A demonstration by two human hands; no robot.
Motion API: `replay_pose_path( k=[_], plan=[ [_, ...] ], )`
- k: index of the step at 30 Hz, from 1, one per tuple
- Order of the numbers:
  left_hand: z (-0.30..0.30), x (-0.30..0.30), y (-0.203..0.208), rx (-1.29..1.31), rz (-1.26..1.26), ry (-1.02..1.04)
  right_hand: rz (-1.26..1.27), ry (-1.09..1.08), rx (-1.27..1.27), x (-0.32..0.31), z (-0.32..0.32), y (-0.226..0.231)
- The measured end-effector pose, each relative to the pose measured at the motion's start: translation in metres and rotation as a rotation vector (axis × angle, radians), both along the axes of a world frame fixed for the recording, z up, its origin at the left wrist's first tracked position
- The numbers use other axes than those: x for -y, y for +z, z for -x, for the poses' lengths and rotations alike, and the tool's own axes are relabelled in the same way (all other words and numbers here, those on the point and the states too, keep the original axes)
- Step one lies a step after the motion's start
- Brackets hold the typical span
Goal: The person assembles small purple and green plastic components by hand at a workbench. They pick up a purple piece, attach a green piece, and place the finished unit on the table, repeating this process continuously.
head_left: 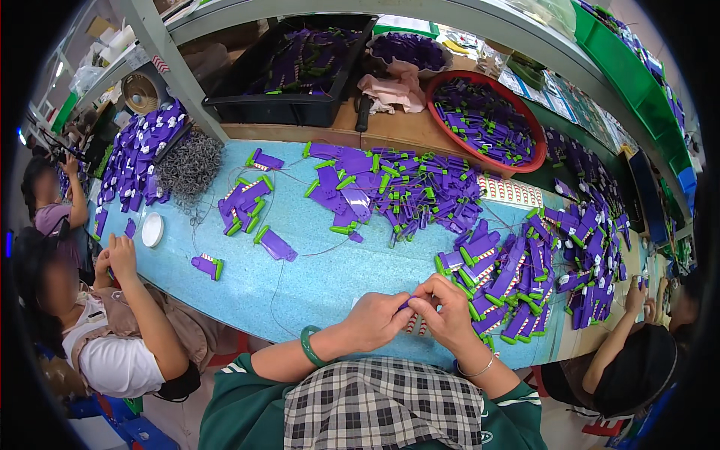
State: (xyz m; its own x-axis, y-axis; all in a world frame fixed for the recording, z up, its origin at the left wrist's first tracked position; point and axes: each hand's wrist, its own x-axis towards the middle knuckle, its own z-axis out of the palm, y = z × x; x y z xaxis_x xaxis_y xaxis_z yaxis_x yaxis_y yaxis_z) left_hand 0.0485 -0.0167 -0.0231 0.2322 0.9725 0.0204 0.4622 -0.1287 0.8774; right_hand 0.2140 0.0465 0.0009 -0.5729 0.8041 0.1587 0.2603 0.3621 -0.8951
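Observation:
My left hand [375, 319] and my right hand [442, 309] meet near the table's front edge, fingers closed. Between their fingertips shows a sliver of a small purple plastic piece [406, 303]; the fingers hide most of it. Just below my hands lie red-and-white striped stickers [411, 324], partly covered by the right hand. Right of my right hand is a heap of purple plastic pieces with green ends and striped stickers [510, 281]. Farther off lies a pile of purple and green pieces [427, 191]. One stickered piece [206, 266] rests alone at the left.
A striped sticker sheet [510, 192] lies behind the piles. At the back stand a black crate [292, 112] and a red basin [536, 154] of purple parts. Grey wire parts [189, 169] and a white lid [152, 229] are at left. Co-workers sit on both sides.

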Motion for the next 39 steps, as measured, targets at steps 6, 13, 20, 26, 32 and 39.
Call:
replay_pose_path(
  k=[6,13,20,26,32,39],
  plan=[
    [-0.003,0.005,-0.002,0.386,0.362,0.001,0.064,0.051,0.082,-0.001,0.002,0.009],
    [0.088,0.01,0.048,-0.274,-0.236,0.08,-0.127,0.048,0.354,-0.088,-0.083,0.054],
    [0.192,0.015,0.017,-1.074,-0.257,0.241,-0.595,-0.029,0.649,-0.058,-0.063,0.055],
    [0.182,0.015,0.02,-0.565,-0.277,0.492,-0.545,0.201,0.642,0.001,-0.026,-0.003],
    [0.08,0.025,0.037,0.92,-0.12,0.432,-0.522,0.139,0.56,0.009,-0.013,-0.024],
    [0.007,0.016,-0.025,0.91,0.418,0.203,-0.476,0.107,0.472,0.007,-0.009,-0.032]
  ],
)
